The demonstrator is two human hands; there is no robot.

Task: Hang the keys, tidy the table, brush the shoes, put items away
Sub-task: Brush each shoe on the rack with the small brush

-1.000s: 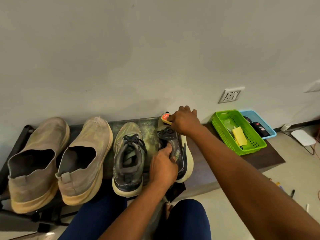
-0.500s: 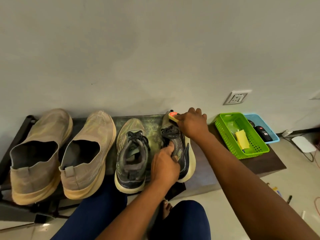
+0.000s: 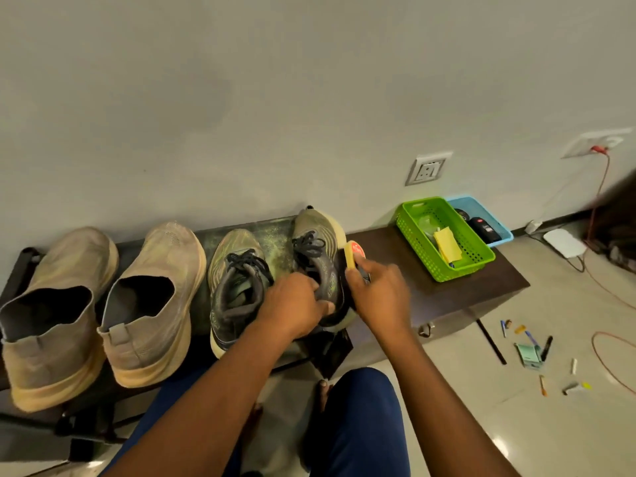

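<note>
Two tan slip-on fabric shoes are standing at the left of the low dark wooden bench, beside a grey-green laced sneaker. The left hand is gripping the heel collar of the second grey-green sneaker, fingers curled round it. The right hand is clutching a yellow shoe brush with a red label against that sneaker's right side. Further right, a green plastic basket and a blue plastic tray are sitting on the bench; small items are lying scattered on the floor.
</note>
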